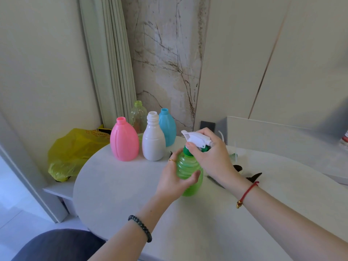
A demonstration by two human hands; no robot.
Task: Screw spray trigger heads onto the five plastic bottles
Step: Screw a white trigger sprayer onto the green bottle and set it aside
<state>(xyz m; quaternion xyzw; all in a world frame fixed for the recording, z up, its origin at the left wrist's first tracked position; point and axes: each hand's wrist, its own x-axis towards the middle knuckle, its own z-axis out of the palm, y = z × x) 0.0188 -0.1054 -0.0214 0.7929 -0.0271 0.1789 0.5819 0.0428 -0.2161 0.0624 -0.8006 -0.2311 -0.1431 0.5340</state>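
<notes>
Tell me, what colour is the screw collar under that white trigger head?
Green, darker than the green bottle it sits on; the collar shows in the head view.

A pale, round-edged worktop (120, 187) carries the things. At its far left stand four uncapped bottles, close together: a pink bottle (124, 142) and a white bottle (153, 140) in front, a clear bottle (138, 115) and a blue bottle (167, 127) behind them. Nearer the middle a green bottle (188, 172) stands upright. To the right lie dark items (252, 177), too hidden to identify.
</notes>
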